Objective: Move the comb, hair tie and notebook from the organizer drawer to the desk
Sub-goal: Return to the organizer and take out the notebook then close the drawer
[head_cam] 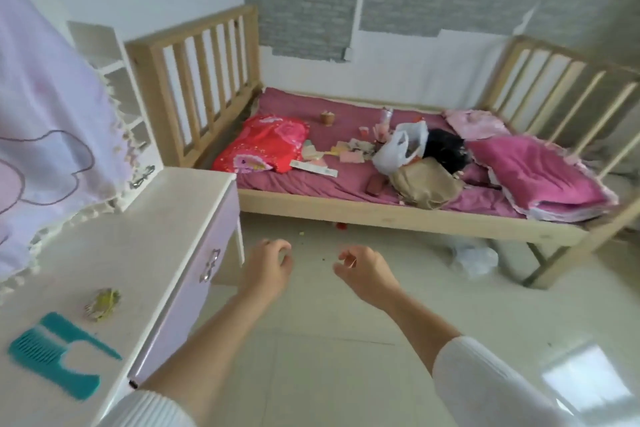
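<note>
Both hands hang out over the pale tiled floor, white sleeves pushed up the forearms: the left hand is loosely curled with fingers apart and holds nothing, just off the front edge of the tabletop; the right hand is likewise slack and empty, fingers bent and parted, well apart from any object. On the white tabletop, near its front left corner, lies the teal comb, flat, teeth toward the left edge. Just beyond it, a little further in from the front edge, sits the hair tie, a crumpled yellow-green scrunchie, near the comb but not touching it. No notebook shows on the tabletop. A lilac drawer front with a bow-shaped metal handle runs below the tabletop's edge and looks pushed in. A pale lilac curtain hangs over the tabletop's left side, with a white shelf unit behind it. Further off stands a wooden bed with slatted ends and a magenta sheet, strewn with a red pillow, a white plastic bag, a black bag, a tan bag, a pink quilt and scattered small scraps too blurred to name.
</note>
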### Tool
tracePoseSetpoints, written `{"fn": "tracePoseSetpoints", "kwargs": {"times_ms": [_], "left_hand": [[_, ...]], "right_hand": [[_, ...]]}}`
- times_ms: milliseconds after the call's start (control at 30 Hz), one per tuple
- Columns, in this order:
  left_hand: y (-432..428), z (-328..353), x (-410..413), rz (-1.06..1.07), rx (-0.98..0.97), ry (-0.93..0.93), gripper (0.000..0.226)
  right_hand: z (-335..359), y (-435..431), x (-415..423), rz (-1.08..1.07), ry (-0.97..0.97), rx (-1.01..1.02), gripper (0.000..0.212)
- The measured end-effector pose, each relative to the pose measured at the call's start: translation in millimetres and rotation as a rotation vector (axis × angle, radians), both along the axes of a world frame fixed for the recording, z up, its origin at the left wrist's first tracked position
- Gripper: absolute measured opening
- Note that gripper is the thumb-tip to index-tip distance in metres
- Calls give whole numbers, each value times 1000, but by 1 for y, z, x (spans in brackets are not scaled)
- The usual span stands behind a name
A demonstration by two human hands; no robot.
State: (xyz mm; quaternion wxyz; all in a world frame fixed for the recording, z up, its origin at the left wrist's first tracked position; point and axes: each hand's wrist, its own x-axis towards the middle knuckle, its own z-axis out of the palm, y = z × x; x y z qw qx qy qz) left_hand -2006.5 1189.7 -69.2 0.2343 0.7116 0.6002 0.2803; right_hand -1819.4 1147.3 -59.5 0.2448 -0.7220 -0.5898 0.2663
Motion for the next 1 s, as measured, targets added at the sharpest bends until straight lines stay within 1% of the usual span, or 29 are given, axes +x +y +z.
{"fn": "tracePoseSetpoints", "kwargs": {"times_ms": [133, 267, 367, 533, 667, 767, 867, 1000], "left_hand": [[-23, 22, 122, -271, 77, 21, 28], [-81, 30, 255, -537, 111, 86, 31], [-147, 32, 356, -710, 128, 148, 32], [-285, 40, 508, -953, 143, 204, 37], [-391, 46, 607, -1125, 148, 225, 39], [-460, 49, 673, -1227, 150, 249, 39], [-517, 54, 738, -1313, 163, 260, 40], [-578, 61, 824, -1426, 176, 223, 39]], "right_hand": [[14, -72, 104, -234, -35, 79, 28], [18, -170, 206, -467, -76, 118, 31], [19, -258, 283, -615, -109, 117, 32], [27, -413, 402, -856, -184, 108, 32], [33, -528, 478, -1021, -244, 18, 36], [39, -602, 524, -1120, -254, -35, 41], [46, -664, 568, -1223, -273, -47, 42], [46, -731, 631, -1317, -281, -79, 44]]}}
